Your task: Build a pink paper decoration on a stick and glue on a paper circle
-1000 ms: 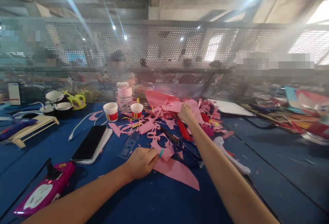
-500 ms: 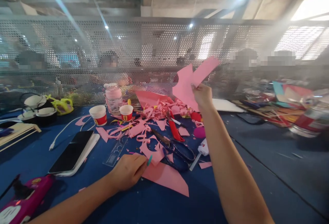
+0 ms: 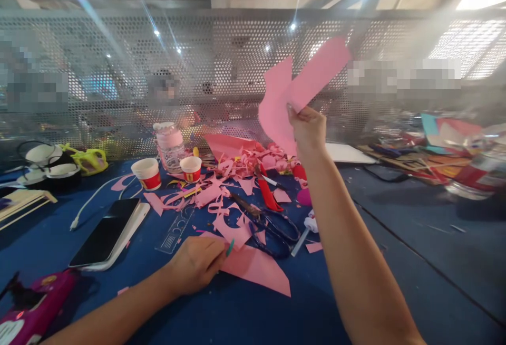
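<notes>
My right hand (image 3: pixel 307 128) is raised above the table and pinches a large cut sheet of pink paper (image 3: pixel 294 89), held up against the perforated metal screen. My left hand (image 3: pixel 196 263) rests on the blue table with fingers curled around a small teal object (image 3: pixel 230 247), and it touches a flat pink paper piece (image 3: pixel 259 268). A heap of pink paper scraps (image 3: pixel 233 187) lies beyond it. Dark-handled scissors (image 3: pixel 269 226) lie between my arms, and red-handled scissors (image 3: pixel 266 189) sit farther back.
A phone on a white notebook (image 3: pixel 106 234) and a clear ruler (image 3: pixel 176 231) lie to the left. Two red-and-white paper cups (image 3: pixel 148 173) and a jar (image 3: pixel 169 144) stand behind. A pink device (image 3: pixel 31 316) is at the near left. A white glue gun (image 3: pixel 310 223) is partly hidden by my right arm. Coloured clutter (image 3: pixel 446 150) fills the right.
My right hand took a pink sheet from the scrap heap and lifted it high in front of the screen. My left hand stayed on the table.
</notes>
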Demonstrator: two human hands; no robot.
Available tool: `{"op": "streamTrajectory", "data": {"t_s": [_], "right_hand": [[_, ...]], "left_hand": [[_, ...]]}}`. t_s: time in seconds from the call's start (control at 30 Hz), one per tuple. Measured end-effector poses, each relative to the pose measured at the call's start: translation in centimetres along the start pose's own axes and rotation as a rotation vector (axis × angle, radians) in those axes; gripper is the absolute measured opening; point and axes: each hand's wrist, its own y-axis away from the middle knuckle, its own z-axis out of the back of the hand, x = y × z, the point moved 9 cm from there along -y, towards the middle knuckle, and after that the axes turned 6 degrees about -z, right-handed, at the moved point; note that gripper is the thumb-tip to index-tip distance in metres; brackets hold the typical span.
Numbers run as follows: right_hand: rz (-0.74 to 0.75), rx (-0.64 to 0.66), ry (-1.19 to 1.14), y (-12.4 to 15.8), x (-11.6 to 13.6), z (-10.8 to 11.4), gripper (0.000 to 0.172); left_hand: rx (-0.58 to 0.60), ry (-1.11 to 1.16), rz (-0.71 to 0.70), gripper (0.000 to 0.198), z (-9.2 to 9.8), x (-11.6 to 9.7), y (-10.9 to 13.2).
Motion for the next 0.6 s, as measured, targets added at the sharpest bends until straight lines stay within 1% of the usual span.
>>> {"op": "streamTrajectory", "data": {"t_s": [0.07,0.1,0.17,0.2,0.23,0.3,0.37,0.5,0.57,0.6], "right_hand": [[-0.104,0.073,-0.049,0.5,0.1,-0.6,0.009],[-0.18,0.149,-0.06,0.9,-0.2,-1.1,0.009],[-0.357,0.301,-0.137,1.7,-0.9,-2.0,0.013],[-0.437,0.348,-0.198,2.1,-1.3,-2.2,0.017],[-0.499,0.36,-0.259,2.3,-1.6,-2.2,0.02],[-0.563,0.308,-0.347,2.2,-2.3,-1.8,0.025],[-0.603,0.245,-0.379,2.0,-3.2,-1.5,0.026],[-0.646,0.21,-0.395,1.9,-4.4,-1.9,0.024],[-0.662,0.207,-0.411,2.1,-4.6,-2.4,0.025],[-0.666,0.208,-0.421,2.2,-4.6,-2.7,0.025]], "left_hand": [[0.002,0.003,0.0,0.026,-0.1,0.0,0.1],[0.003,0.007,0.001,0.025,-0.1,0.1,0.1],[0.006,0.017,0.007,0.024,-0.3,0.2,0.2],[0.006,0.024,0.01,0.023,-0.3,0.3,0.2],[0.008,0.03,0.014,0.023,-0.3,0.3,0.2],[0.013,0.04,0.019,0.022,-0.4,0.4,0.3],[0.014,0.051,0.017,0.021,-0.3,0.3,0.3],[-0.009,0.043,0.025,0.021,-0.1,0.5,0.5],[-0.04,0.047,0.091,0.02,0.2,1.2,0.5],[-0.063,0.067,0.169,0.017,0.4,2.0,0.6]]}}
